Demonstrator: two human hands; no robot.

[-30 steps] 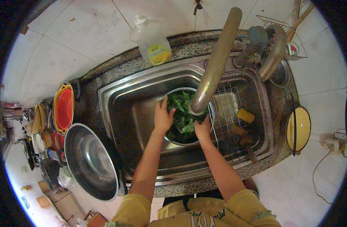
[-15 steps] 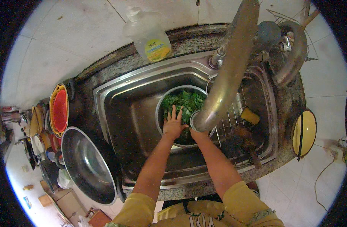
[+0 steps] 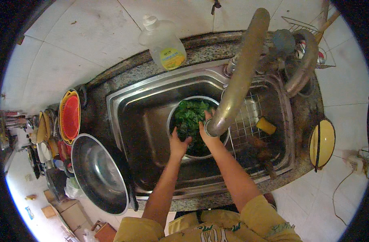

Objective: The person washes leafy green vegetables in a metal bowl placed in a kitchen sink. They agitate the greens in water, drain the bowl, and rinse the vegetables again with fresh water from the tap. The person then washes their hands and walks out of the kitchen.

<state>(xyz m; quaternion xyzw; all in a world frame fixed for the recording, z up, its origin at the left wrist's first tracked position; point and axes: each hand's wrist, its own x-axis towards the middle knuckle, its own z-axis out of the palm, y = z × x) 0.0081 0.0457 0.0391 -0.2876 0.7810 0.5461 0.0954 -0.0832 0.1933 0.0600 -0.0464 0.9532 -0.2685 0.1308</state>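
Observation:
Dark green leafy vegetables (image 3: 190,115) fill a round metal pot (image 3: 169,123) that stands in the steel sink. At the near left of the pot is my left hand (image 3: 179,144), thumb spread from the fingers, which touch the edge of the leaves. My right hand (image 3: 206,130) rests at the right side of the leaves, its fingers apart; the faucet covers part of it. The thick metal faucet (image 3: 237,86) reaches over the pot's right rim. I cannot make out any water running.
A wire rack (image 3: 249,111) with a yellow sponge (image 3: 266,126) lies at the sink's right. Left of the sink stand a large dark pan (image 3: 98,173) and a red basket (image 3: 70,117). A clear soap bottle (image 3: 164,44) is behind; a yellow lid (image 3: 327,143) leans at far right.
My left hand has shifted from lying across the leaves to the pot's left side. My right hand has moved farther in, and its fingers now show beside the faucet.

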